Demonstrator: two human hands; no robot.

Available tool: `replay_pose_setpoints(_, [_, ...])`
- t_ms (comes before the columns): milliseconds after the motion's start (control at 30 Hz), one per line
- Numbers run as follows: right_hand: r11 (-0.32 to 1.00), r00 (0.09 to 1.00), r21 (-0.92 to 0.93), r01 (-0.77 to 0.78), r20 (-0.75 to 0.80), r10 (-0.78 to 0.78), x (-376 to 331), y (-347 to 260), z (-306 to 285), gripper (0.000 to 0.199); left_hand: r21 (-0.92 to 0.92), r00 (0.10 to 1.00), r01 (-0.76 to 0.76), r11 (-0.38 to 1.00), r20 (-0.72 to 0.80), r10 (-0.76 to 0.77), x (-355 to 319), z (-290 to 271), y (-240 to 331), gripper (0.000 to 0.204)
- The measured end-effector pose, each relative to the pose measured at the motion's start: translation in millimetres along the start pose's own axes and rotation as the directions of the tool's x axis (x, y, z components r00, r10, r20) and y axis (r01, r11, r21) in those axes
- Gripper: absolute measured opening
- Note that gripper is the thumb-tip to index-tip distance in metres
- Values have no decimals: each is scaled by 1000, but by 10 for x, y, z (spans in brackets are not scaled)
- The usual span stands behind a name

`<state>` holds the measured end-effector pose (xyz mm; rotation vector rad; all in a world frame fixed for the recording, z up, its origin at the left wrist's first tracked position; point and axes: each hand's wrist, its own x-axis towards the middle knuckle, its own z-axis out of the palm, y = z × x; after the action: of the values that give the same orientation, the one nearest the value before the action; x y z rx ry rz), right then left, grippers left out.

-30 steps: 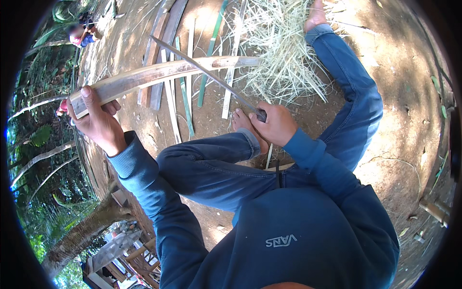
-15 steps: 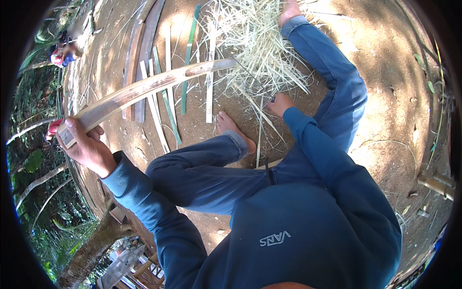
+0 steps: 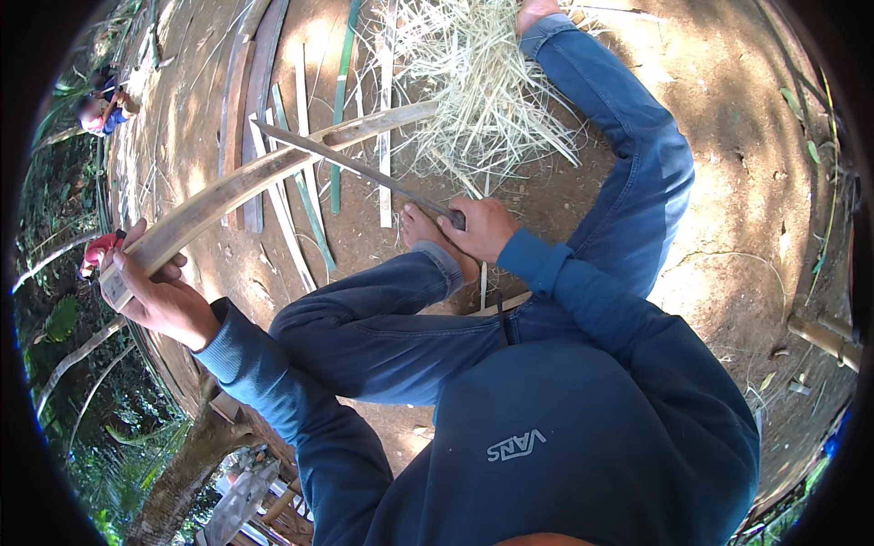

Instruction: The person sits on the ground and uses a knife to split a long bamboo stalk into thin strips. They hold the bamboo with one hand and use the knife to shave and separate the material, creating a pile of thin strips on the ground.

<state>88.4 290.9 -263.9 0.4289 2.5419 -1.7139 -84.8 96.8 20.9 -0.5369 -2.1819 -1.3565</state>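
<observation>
My left hand (image 3: pixel 164 296) is wrapped round the near end of a long split bamboo piece (image 3: pixel 232 187), its hollow pale inner side showing. The bamboo slants up to the right, its far end reaching the pile of shavings. In my right hand (image 3: pixel 489 229) is a long, thin-bladed machete (image 3: pixel 387 182), gripped by its dark handle above my bare foot. Its blade points up and left and crosses the bamboo near the middle. Whether the edge touches the bamboo, I cannot tell.
Pale bamboo shavings (image 3: pixel 496 100) lie heaped between my feet. Green and pale strips (image 3: pixel 341 109) and brown boards (image 3: pixel 241 136) rest on the dirt to the left. Another person (image 3: pixel 105 114) is at the far left, with someone in red (image 3: pixel 100 250) nearer. A tree trunk (image 3: pixel 187 469) stands at lower left.
My right hand has moved left and toward me, bringing the machete from the shavings to across the bamboo. The bamboo has shifted slightly; my left hand keeps its hold.
</observation>
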Motion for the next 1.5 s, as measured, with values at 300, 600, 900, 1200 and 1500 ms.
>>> replay_pose_setpoints(300, [979, 980, -93, -183, 62, 189, 111, 343, -97, 26, 10, 972, -195, 981, -128, 195, -40, 176, -7, 33])
replay_pose_setpoints(600, [833, 855, -222, -507, -9, 519, 359, 1261, -149, 33, -48, 988, 23, 999, -148, -30, -33, -39, -242, 32])
replay_pose_setpoints(900, [818, 840, -201, -539, -199, 505, 331, 1249, -122, 42, -656, 957, 237, 716, 30, -290, -3, -312, -368, 52])
replay_pose_setpoints(1200, [986, 956, -128, 106, -260, -136, 234, 318, -222, 64, -899, 941, 328, 288, 338, -16, 271, -423, 16, 37])
replay_pose_setpoints(1500, [957, 969, 157, 245, -24, -244, 244, -5, -19, 40, -838, 765, 531, 128, 539, 352, 708, -77, 934, 41])
